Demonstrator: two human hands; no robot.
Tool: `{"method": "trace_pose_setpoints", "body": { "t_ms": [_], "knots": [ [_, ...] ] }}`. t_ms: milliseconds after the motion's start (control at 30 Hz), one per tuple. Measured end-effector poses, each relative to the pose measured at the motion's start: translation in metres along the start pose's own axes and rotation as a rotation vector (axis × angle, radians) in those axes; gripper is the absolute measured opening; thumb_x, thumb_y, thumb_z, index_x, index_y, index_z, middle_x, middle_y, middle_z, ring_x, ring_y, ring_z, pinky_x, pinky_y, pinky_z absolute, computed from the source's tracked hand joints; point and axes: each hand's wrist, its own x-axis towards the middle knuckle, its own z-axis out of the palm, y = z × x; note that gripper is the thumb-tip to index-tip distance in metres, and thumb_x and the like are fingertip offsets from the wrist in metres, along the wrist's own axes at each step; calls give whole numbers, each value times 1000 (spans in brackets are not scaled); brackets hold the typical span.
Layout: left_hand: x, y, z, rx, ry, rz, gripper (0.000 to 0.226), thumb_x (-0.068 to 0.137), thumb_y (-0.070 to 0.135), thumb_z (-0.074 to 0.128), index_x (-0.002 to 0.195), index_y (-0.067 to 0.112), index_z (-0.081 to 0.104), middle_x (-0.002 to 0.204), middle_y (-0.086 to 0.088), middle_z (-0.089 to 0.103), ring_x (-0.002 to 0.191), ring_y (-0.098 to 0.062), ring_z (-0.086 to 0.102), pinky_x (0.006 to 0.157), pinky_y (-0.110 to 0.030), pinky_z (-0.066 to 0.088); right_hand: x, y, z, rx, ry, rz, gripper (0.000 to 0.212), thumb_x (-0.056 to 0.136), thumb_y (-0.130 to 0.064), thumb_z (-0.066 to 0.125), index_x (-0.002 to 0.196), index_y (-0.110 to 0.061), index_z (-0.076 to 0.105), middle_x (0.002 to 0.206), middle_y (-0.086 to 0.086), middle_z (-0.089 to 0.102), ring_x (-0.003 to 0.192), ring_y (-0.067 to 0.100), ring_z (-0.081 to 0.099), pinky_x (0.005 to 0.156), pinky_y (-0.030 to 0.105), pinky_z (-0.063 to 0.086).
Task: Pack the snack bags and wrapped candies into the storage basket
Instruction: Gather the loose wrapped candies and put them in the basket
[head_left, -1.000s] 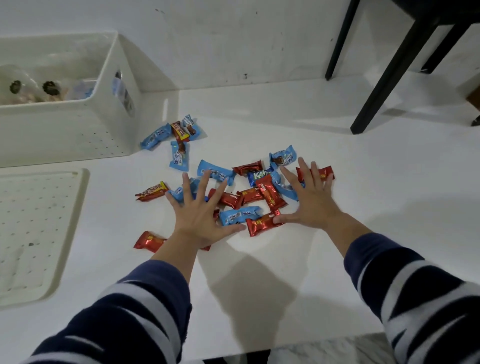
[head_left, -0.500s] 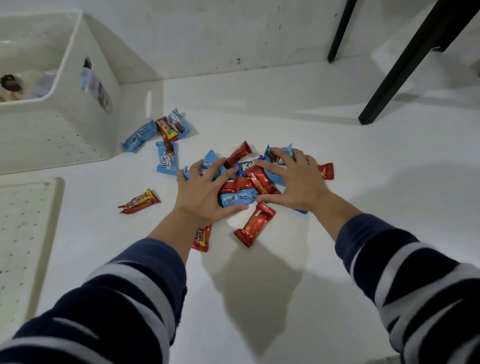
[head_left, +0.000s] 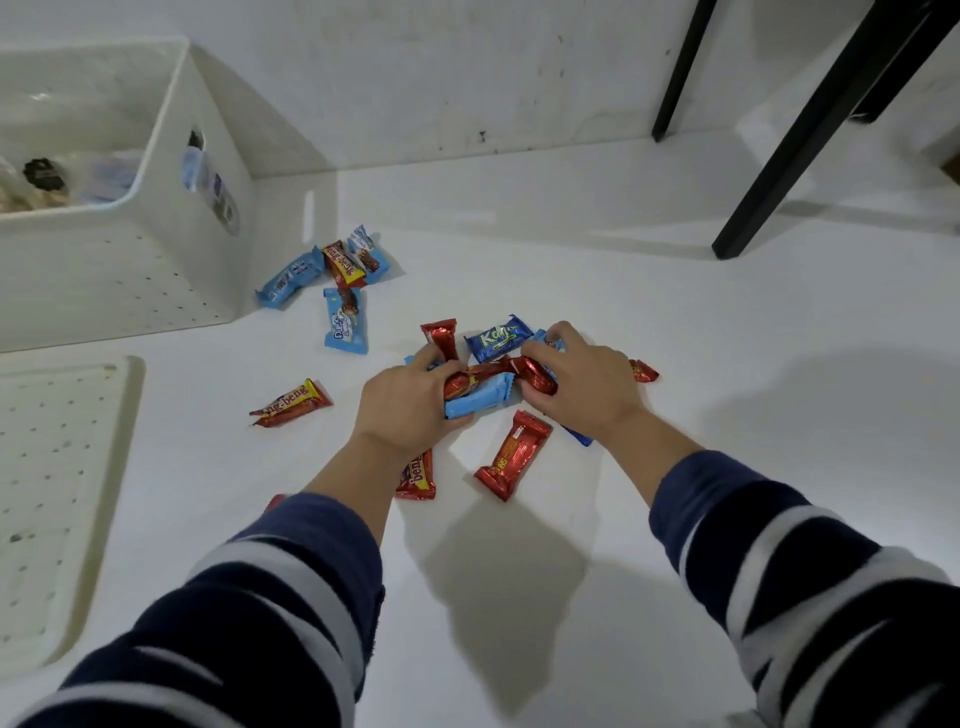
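Observation:
Red and blue wrapped candies lie on the white floor. My left hand (head_left: 410, 405) and my right hand (head_left: 582, 384) are curled toward each other around a bunch of candies (head_left: 485, 387) squeezed between them. Loose ones remain around: a red bar (head_left: 511, 454) just in front of the hands, a dark blue candy (head_left: 498, 338) behind them, a red-yellow one (head_left: 291, 404) to the left, another (head_left: 418, 475) under my left wrist. A small cluster (head_left: 332, 280) lies beside the white storage basket (head_left: 124, 270) at the upper left, which holds snack bags.
A white perforated lid (head_left: 57, 499) lies flat at the left. Black furniture legs (head_left: 779, 171) stand at the upper right. A white wall runs along the back.
Both hands went from flat and spread over the scattered candies to curled together, raking them into one bunch. The camera shifted slightly.

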Motion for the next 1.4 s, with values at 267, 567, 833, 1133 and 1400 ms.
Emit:
{"method": "trace_pose_setpoints", "body": {
  "t_ms": [267,567,833,1133,1400],
  "knots": [
    [-18,-6,-20,-3,-42,-116,45,89,51,55,127,27,57,119,6,54,87,-15,60,63,-24,42,-7,-9,-13,21,-31,120,31,91,-47,50,111,-28,61,100,-1,59,64,25,63,56,29,49],
    [-33,-7,-72,-2,116,-207,36,83,50,63,103,21,65,100,5,59,82,-21,62,64,-32,47,7,-24,-65,110,-6,136,29,90,-48,49,110,-31,59,96,-5,58,75,21,62,64,29,50],
    [-70,-26,-147,21,282,-326,32,79,50,63,101,27,66,96,7,63,82,-20,64,59,-25,42,32,-71,-141,157,89,-10,25,85,-48,53,104,-32,59,86,-8,55,75,19,60,65,29,49],
    [-129,-93,-239,65,468,-516,22,79,45,63,90,25,65,86,5,63,80,-20,63,61,-25,41,83,-185,-197,206,165,-235,24,85,-48,54,100,-31,61,84,-4,60,74,20,59,65,31,50],
    [-136,-214,-319,96,597,-542,24,79,41,64,77,20,54,76,3,55,69,-19,56,57,-26,37,169,-318,-213,221,190,-363,28,86,-50,54,106,-31,60,86,-6,59,76,16,59,62,26,47]
  ]
}}
